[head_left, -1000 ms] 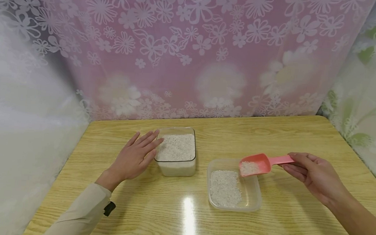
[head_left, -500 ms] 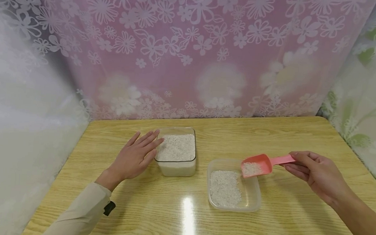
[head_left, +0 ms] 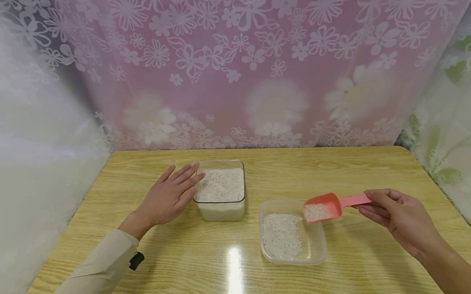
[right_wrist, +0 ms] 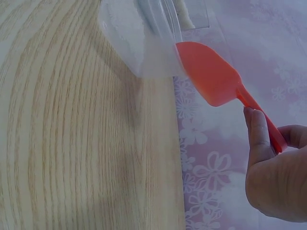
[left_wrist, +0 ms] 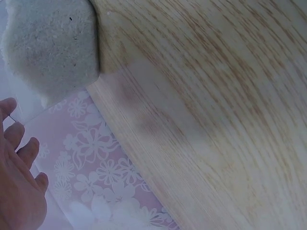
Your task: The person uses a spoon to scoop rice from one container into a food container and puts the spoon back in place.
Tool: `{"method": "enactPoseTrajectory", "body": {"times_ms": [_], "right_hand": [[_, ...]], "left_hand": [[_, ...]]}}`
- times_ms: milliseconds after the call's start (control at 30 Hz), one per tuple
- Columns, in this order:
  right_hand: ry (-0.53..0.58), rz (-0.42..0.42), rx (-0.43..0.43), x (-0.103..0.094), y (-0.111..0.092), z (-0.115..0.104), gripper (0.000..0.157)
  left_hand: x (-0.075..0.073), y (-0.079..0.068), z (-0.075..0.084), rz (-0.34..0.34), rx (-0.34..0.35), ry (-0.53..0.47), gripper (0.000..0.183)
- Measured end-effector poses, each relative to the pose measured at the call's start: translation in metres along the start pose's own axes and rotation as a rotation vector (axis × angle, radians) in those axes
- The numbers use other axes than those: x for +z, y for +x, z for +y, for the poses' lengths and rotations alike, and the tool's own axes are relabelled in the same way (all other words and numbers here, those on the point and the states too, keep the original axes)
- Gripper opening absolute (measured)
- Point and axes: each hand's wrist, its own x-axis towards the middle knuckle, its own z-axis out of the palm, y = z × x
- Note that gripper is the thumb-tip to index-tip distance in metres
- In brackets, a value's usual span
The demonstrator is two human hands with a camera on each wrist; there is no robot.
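Note:
My right hand [head_left: 401, 220] pinches the handle of a pink-red scoop [head_left: 333, 204], seen from below in the right wrist view. Some white rice lies in the scoop's bowl, which hangs over the right back corner of a low translucent plastic tub [head_left: 314, 253]. A layer of rice [head_left: 282, 236] covers the tub's left part, with bare bottom on the right. To the left stands a taller clear square container [head_left: 222, 212], filled well up with rice. My left hand [head_left: 166, 199] rests its straight, spread fingers on that container's left rim.
Both containers stand on a wood-grain table [head_left: 181, 268]. A pink flowered curtain [head_left: 222, 97] hangs along the back edge, with pale sheets at both sides. A dark band piece [head_left: 136, 261] shows at the left sleeve.
The scoop and my right hand have shifted slightly to the right. My left hand and both containers stay where they were.

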Motion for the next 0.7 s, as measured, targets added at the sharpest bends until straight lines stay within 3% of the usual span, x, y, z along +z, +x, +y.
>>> {"method": "enactPoseTrajectory", "body": {"times_ms": [367, 700], "right_hand": [[-0.051, 0.051, -0.001, -0.002, -0.0004, -0.0007, 0.023], [-0.095, 0.044, -0.019, 0.0001, -0.0027, -0.0058, 0.023]], "left_hand": [[0.0007, 0.0001, 0.0017, 0.004, 0.0, 0.001, 0.046], [0.0017, -0.0003, 0.001, 0.005, -0.006, -0.008, 0.046]]}}
